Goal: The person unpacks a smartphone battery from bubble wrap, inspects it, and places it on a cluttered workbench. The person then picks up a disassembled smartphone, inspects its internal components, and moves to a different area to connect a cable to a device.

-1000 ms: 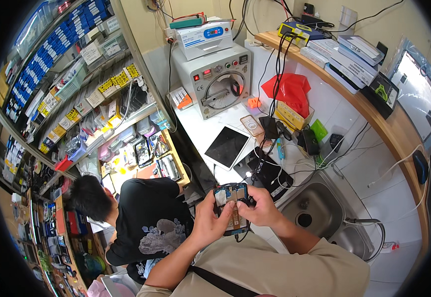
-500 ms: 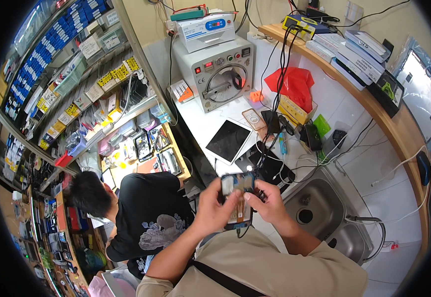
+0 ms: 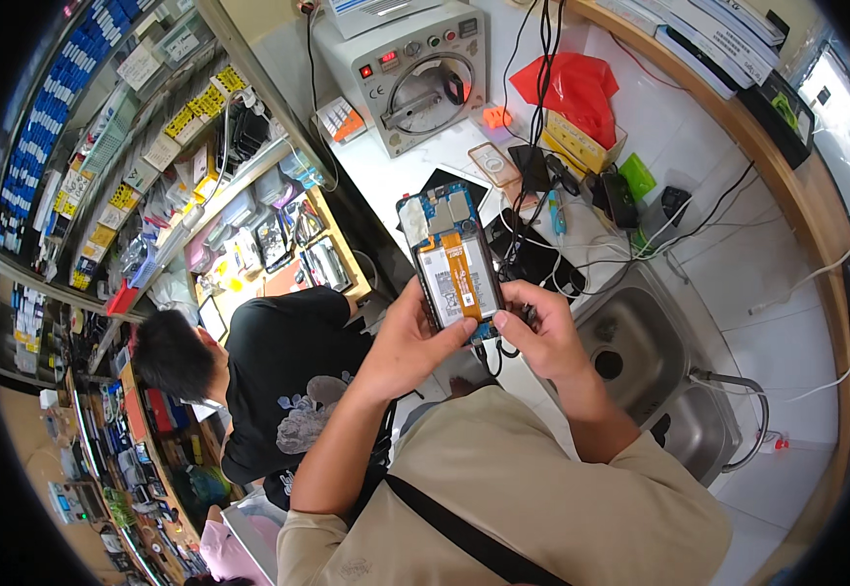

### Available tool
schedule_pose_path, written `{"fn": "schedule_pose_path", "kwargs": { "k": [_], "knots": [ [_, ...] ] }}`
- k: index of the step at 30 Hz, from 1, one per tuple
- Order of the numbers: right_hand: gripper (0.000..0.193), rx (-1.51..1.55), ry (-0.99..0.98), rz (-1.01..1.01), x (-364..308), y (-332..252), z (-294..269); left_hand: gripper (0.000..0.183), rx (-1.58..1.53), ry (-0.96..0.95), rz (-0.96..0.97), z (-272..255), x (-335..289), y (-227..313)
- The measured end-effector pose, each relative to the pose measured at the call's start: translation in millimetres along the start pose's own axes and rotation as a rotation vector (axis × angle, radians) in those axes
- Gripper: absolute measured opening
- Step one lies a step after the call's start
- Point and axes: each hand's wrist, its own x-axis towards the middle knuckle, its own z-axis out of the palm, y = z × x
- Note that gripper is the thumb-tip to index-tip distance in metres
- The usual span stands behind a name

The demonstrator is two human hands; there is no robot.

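Note:
Between my hands is a smartphone with its back cover off [image 3: 479, 278], its top end tilted away from me. Its blue circuit board, pale battery and orange flat cable face up. My left hand [image 3: 413, 342] grips the lower left side, thumb lying across the bottom of the battery. My right hand [image 3: 545, 337] holds the lower right corner, its thumb at the bottom edge. A black cable [image 3: 487, 359] hangs from the phone's lower end; whether it is plugged in there I cannot make out. Beyond the phone, a tablet partly hidden by it rests on the white worktop.
A grey machine with a round door [image 3: 432, 93] stands on the worktop. Right of me is a steel sink [image 3: 640, 322] with a faucet [image 3: 738, 379]. Cables, a red bag [image 3: 572, 93] and a green item [image 3: 637, 176] crowd the back. A person in black [image 3: 298, 381] sits at left.
Both hands have slid down to the phone's lower end, uncovering its board and battery. The phone now sits higher in view, covering part of the tablet. The whole view has shifted slightly.

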Motion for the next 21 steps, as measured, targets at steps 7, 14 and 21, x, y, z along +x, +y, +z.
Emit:
{"fn": "schedule_pose_path", "kwargs": {
  "k": [7,14,21],
  "knots": [
    [0.023,0.022,-0.156,0.049,5.1,9.0,0.3,0.062,0.067,0.023,0.145,-2.3,-0.3,-18.8],
    [0.026,0.087,-0.237,0.092,6.6,13.1,0.6,0.057,0.099,0.033,0.134,-7.5,-8.8,-18.9],
    [0.03,0.045,-0.236,0.174,-2.7,21.3,-1.8,0.059,0.063,0.018,0.108,-9.4,-10.5,-24.8]
  ]
}}
